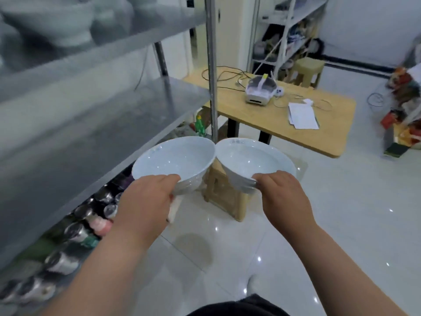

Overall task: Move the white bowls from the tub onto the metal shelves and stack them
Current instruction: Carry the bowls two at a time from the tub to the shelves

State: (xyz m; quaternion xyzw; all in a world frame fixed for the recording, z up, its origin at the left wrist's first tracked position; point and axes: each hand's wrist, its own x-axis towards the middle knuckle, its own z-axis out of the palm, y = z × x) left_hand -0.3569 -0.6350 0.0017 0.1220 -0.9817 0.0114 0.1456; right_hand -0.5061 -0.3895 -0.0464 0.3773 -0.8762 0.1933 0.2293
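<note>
Two white glazed bowls, the left bowl and the right bowl, are held upright before the steel post, one on each side of it, and their rims appear to meet just in front of it. Far left of the post are the metal shelves, flat sheets of dull brushed steel. On the upper one sit pale rounded shapes, too blurred to name. Below and left of the post, a row of shiny cans runs under the shelving, partly hidden by the left forearm.

Left of the post, the left hand grips the left bowl, with its thumb hooked over the near rim and its fingers out of sight beneath. The bowl's smooth, round inside shows only glints of light. A pale strip below this hand is hard to make out.

Right of the post, the right hand holds the right bowl the same way, with its thumb on the rim and its fingers blurred against the outer wall. A light wooden stool stands below the bowls, partly hidden by them.

Behind and right of the post, a rounded-corner wooden table carries a white appliance, loose cables and papers. Glossy white floor tiles spread farther right.
</note>
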